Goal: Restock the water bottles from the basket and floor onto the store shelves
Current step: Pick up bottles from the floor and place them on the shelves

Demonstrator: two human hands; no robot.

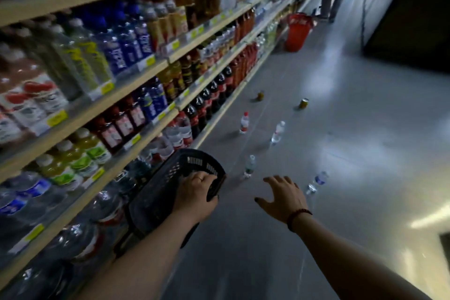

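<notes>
My left hand (197, 192) grips the basket (170, 190); my right hand (283, 196) hangs open. Four bottles (249, 165) stand on the floor (341, 153) from twelve to one o'clock, unshelved.

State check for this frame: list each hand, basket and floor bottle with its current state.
left hand: gripping the black basket's rim
right hand: open, fingers spread, holding nothing
black basket: tilted, held beside the shelves
red-capped bottle: upright on the floor
green-label bottle: upright on the floor
red basket: standing down the aisle
</notes>
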